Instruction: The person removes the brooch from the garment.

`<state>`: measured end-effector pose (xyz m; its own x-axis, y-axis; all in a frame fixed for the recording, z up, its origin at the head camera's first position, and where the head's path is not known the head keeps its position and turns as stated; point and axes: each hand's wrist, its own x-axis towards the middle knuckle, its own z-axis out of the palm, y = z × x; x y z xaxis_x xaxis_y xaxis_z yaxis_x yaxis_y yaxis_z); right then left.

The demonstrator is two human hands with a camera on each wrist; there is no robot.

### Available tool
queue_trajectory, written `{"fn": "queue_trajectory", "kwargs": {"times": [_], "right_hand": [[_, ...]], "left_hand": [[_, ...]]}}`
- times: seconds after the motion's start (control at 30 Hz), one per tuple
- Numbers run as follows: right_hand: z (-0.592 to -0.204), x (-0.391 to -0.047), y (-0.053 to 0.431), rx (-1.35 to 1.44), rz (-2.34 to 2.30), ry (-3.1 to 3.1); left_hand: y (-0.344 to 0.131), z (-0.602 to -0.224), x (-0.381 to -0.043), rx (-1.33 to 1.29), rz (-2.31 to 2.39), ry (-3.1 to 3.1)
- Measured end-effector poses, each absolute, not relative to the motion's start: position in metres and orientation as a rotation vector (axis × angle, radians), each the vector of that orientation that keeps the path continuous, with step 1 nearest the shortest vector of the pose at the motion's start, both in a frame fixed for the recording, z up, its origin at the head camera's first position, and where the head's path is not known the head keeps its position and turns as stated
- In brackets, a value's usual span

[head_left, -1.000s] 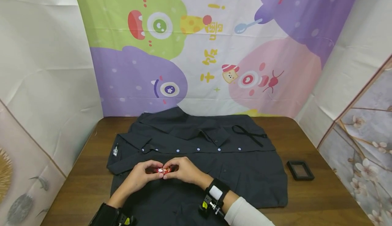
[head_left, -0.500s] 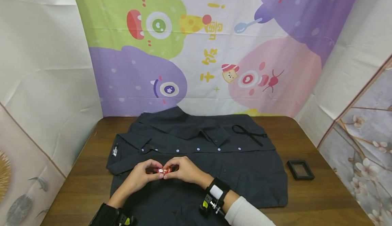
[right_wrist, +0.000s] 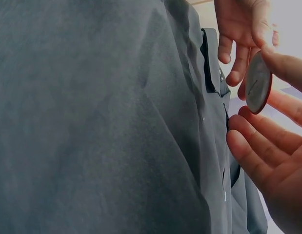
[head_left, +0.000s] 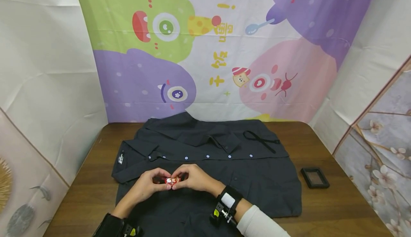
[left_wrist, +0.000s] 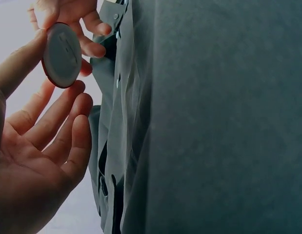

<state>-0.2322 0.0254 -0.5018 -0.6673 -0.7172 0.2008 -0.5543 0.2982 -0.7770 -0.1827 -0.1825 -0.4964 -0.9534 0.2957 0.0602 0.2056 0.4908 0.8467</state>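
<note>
A round pin badge (head_left: pixel 172 181) with a red printed front is pinched between both hands above a dark shirt (head_left: pixel 257 187). The left hand (head_left: pixel 146 186) holds its left edge by thumb and fingertips, and the right hand (head_left: pixel 194 178) grips the opposite edge the same way. Seen from the left wrist, the badge's back (left_wrist: pixel 63 57) is pale metal with a pin across it. The right wrist view shows that badge back (right_wrist: pixel 258 84) more edge-on. Spread flat, the shirt has a row of light buttons and a folded collar.
Under the shirt is a brown wooden table (head_left: pixel 83 190). A small black square frame (head_left: pixel 315 178) lies on the table to the right of the shirt. A thin black cord (head_left: pixel 261 141) rests on the shirt's upper right. Behind hangs a cartoon-printed cloth (head_left: pixel 208 51).
The badge has tilted slightly, so more of its printed front faces the head camera. Both hands keep their pinch and have barely shifted.
</note>
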Motion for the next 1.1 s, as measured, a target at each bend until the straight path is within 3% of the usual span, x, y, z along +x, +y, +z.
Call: {"fn": "queue_trajectory", "kwargs": {"times": [1.1], "right_hand": [[-0.4980,-0.2275,0.0252,-1.351,-1.152,2.541]], "left_hand": [[-0.1771,-0.4983,-0.1812,0.414,1.495,2.646]]}}
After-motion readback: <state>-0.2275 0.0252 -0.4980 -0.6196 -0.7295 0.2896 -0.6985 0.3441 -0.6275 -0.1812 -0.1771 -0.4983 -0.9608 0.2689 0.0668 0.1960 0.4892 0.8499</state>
